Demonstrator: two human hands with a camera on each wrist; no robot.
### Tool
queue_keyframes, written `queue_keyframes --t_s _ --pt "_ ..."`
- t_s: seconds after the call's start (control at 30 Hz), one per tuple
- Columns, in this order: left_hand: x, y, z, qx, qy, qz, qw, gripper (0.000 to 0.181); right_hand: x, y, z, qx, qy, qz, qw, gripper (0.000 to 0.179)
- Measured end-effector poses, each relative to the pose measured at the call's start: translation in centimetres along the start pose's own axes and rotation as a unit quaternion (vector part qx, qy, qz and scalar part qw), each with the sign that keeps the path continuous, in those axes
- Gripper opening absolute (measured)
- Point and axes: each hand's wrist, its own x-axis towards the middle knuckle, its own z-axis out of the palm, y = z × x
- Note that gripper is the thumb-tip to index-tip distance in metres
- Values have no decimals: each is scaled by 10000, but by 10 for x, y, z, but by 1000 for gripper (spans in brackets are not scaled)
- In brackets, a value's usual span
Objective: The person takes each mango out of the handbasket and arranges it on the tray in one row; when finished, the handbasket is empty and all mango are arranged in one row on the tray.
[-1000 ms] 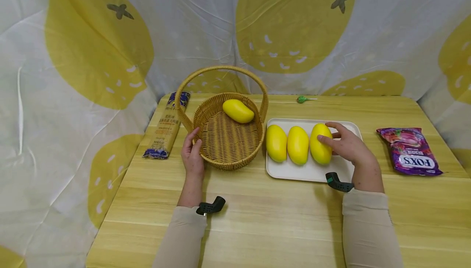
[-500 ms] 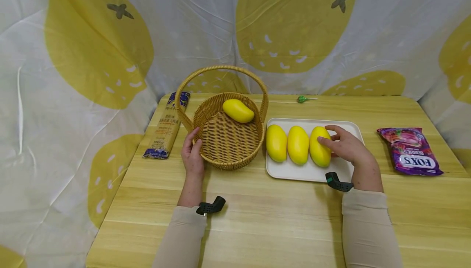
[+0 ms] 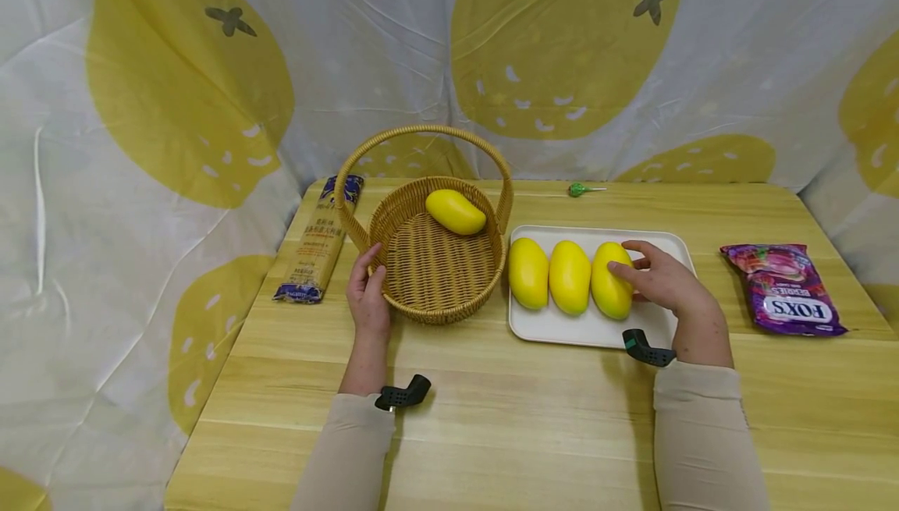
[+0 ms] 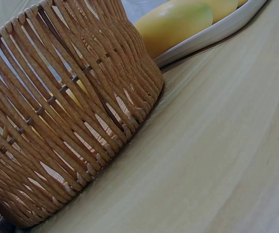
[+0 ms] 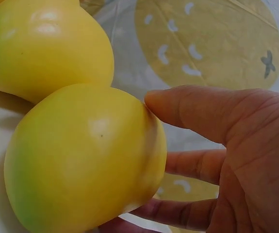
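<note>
The right hand (image 3: 667,281) has its grip around the rightmost mango (image 3: 612,283), the thumb on one side and the other fingers reaching behind it, as the right wrist view also shows. This mango is on the white tray (image 3: 583,330), standing in the row beside two yellow mangoes (image 3: 570,277). What has changed is small — compared with one second ago, it has moved slightly toward the person, and in the last half second it stayed in place. I judge that its weight is on the tray (the contact below is hidden), so for the work in hand it is level with its neighbours but not free from the fingers.

The left hand (image 3: 368,304) touches the side of the wicker basket (image 3: 437,310) — whether its grip pinches the rim or only leans there, I cannot tell. Inside the basket, near the far wall, lies a single mango (image 3: 455,212). On the desk (image 3: 492,425), a spaghetti packet (image 3: 314,253) lies left of the basket, and a candy bag (image 3: 787,290) right of the tray.
</note>
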Motion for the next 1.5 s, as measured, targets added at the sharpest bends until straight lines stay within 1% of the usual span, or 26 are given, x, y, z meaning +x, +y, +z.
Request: queue_keyframes --t_s 0.2,0.33,0.47,0.57,0.67,0.83,0.97,1.07,1.2,1.33,1.4,1.5 --pt "0 -1 0 -35 32 38 10000 38 0 0 0 61 19 39 10000 93" --pt "-1 -1 0 -30 39 42 10000 37 0 -1 0 10 14 70 10000 94" --pt "-1 -1 1 -42 35 58 10000 37 -3 -3 -2 -286 120 40 9995 93" --pt "-1 -1 1 -69 30 97 9999 37 -7 -11 -3 -579 275 -56 9979 92" --pt "-1 -2 1 -91 41 120 9999 37 -15 -24 -2 -805 427 -269 9955 88" --pt "-2 -2 0 -127 49 98 9999 38 -33 -52 4 -1015 543 -788 9902 82" --pt "-1 -2 0 -132 37 75 9999 38 -46 -76 17 -973 514 -1214 9865 76" --pt "-2 -1 0 -81 18 63 9999 38 -51 -92 28 -781 521 -1599 9827 68" --pt "-1 0 -1 -16 12 30 10000 38 -49 -108 46 -395 579 -2087 9755 58" --pt "0 0 -1 -16 -12 31 10000 38 -43 -126 64 -123 535 -2521 9661 55" --pt "1 -1 -1 -19 -25 35 10000 38 -38 -139 71 -158 479 -2714 9611 54" --pt "2 -2 0 -31 -33 30 10000 38 -28 -160 80 -370 393 -2919 9549 52"
